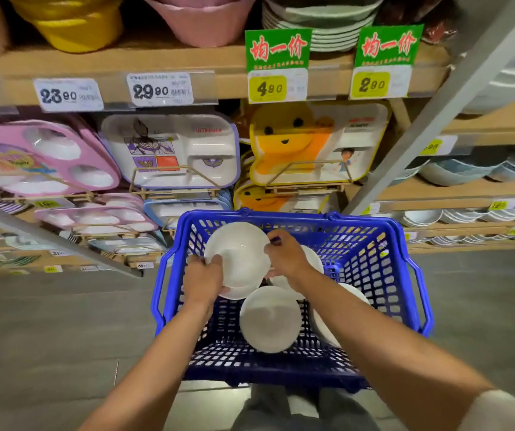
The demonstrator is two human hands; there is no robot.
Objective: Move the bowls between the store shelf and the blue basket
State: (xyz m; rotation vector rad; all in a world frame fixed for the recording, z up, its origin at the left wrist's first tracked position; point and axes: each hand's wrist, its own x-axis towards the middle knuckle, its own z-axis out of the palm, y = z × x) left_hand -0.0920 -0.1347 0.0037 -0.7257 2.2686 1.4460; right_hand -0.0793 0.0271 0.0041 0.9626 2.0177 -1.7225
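Observation:
A blue basket stands on the floor in front of the store shelf. Several white bowls lie inside it. I hold one white bowl over the basket's far left part: my left hand grips its near rim and my right hand grips its right rim. Another white bowl lies in the basket's middle. A third is partly hidden under my right hand, and one more shows beneath my right forearm.
Children's divided trays stand on wire racks on the shelf behind the basket. Stacks of bowls fill the shelves at right. A grey metal upright slants across on the right. Grey floor surrounds the basket.

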